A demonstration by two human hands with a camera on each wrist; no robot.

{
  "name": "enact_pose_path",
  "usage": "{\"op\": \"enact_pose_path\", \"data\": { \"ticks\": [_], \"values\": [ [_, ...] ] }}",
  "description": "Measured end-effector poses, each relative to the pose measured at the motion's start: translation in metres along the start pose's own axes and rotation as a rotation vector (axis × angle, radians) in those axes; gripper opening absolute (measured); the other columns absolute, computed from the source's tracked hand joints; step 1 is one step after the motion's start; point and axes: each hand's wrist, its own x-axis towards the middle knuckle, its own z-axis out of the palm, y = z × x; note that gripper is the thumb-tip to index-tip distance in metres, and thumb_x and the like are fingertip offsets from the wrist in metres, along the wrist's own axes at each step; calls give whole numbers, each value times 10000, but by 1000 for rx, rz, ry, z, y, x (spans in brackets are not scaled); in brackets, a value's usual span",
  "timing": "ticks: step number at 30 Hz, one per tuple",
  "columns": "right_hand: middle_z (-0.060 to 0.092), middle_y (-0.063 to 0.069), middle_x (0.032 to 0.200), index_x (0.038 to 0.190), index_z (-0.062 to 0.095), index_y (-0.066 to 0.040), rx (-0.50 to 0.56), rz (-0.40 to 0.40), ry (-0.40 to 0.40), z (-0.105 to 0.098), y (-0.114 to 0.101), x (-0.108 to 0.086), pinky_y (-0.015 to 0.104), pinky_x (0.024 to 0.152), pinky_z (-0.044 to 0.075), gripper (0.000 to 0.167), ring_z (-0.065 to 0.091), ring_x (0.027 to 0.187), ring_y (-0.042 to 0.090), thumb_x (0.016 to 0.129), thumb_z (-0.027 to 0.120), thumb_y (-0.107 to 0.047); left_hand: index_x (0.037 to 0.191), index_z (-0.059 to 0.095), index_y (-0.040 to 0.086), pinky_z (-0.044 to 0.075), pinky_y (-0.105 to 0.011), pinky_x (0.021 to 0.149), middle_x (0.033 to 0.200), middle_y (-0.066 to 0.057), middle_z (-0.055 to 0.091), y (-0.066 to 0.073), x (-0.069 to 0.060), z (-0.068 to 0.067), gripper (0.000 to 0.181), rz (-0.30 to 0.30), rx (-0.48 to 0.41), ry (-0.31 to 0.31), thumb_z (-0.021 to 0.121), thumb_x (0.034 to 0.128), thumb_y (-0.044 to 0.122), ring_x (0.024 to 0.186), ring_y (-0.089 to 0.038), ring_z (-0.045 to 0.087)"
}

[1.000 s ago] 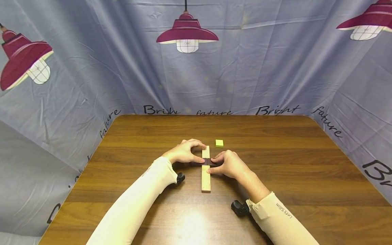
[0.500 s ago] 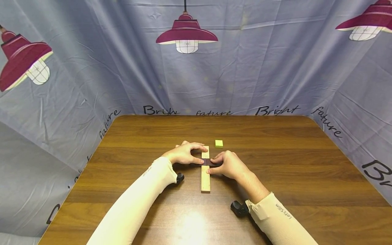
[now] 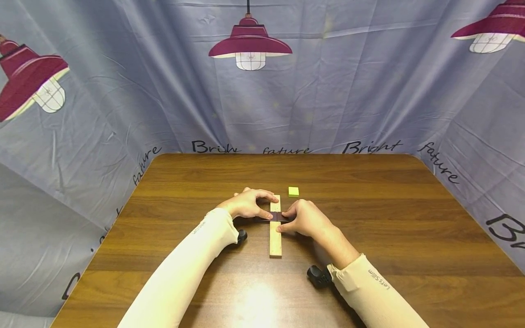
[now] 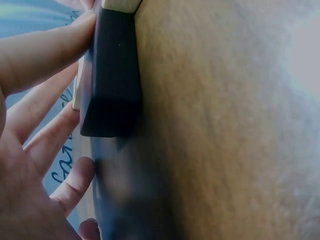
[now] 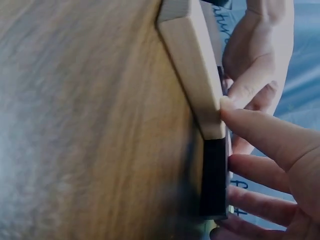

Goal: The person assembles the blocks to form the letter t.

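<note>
Pale wooden blocks lie in line on the table: a near one (image 3: pixel 275 243) and a far one (image 3: pixel 275 206). Between them a dark bar (image 3: pixel 276 216) runs crosswise, a thin line across its middle; whether it is one piece or two I cannot tell. My left hand (image 3: pixel 248 203) has its thumb on the dark bar's left part and a fingertip at the far block. In the right wrist view, my right hand (image 5: pixel 300 170) touches the near block's top edge with its thumb, other fingers spread along the dark bar (image 5: pixel 214 177). The far fingertips are partly hidden.
A small yellow-green block (image 3: pixel 293 192) lies beyond the far wooden block. The brown table (image 3: pixel 369 205) ends at a printed curtain (image 3: pixel 307 105) behind and beside it. Black wrist devices (image 3: pixel 319 276) sit beneath both forearms.
The blocks keep their places. Both hands stay at them with only slight shifts; the right hand and forearm have moved a little to the left.
</note>
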Motion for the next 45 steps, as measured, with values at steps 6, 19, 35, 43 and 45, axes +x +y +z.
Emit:
{"op": "enact_pose_path", "data": {
  "ticks": [6,19,35,43,45],
  "values": [
    [748,23,994,1036,804,-70,24,-2,74,-4,1,2,397,824,548,406,677,934,192,763,895,-357,1230,700,365,29,-681,1093,1409,206,537,-1,0,0,482,-22,-1,-5,879,782,354,1378,-267,280],
    [668,238,1190,1376,542,64,142,170,264,-17,17,24,490,876,532,823,654,1063,352,787,872,-407,1240,695,362,-46,-718,1071,1403,189,550,-2,0,0,494,-7,-8,-9,878,782,369,1386,-283,269],
    [645,230,1249,1363,566,66,26,289,85,-21,27,56,489,984,467,695,589,1144,384,806,877,-210,1240,696,374,-36,-704,1074,1404,184,554,-3,1,0,497,-7,-12,-6,881,779,363,1379,-294,273],
    [635,244,1259,1327,617,32,19,269,67,-23,33,61,505,995,456,527,579,1160,394,861,811,-118,1234,698,373,-31,-685,1077,1401,198,550,-3,3,0,490,-8,-21,-7,882,780,353,1377,-284,270],
    [647,241,1233,1273,655,27,11,265,79,-24,34,62,502,974,466,468,590,1138,391,860,811,-129,1230,699,369,-34,-686,1075,1396,200,554,-3,3,0,488,-2,-25,-5,884,779,346,1369,-284,277]
  ]
}}
